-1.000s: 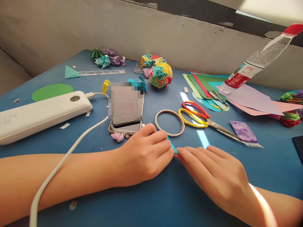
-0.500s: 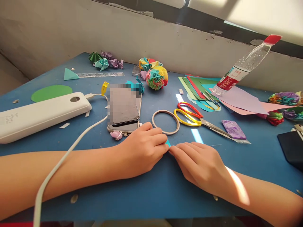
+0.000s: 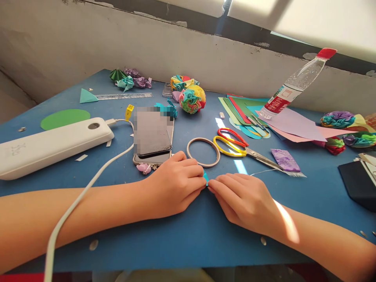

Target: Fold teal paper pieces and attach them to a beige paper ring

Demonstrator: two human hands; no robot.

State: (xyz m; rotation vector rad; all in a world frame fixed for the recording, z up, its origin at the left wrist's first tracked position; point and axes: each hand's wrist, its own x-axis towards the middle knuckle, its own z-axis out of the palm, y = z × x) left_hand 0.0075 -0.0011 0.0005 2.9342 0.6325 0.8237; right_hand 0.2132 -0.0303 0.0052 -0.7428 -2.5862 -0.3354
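Turquoise paper, at six o'clock from the ring, should be light and crease easily, best held by edges; left hand pinches it; right hand's fingers bunch beside it, grip unclear

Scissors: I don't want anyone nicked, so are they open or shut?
The scissors look shut: their blades lie together in one narrow taper, with the handle loops close together.

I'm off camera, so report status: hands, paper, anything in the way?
Left hand on small blue paper; right hand, fingertips at its edge. Ring and scissors just beyond; cable across left forearm.
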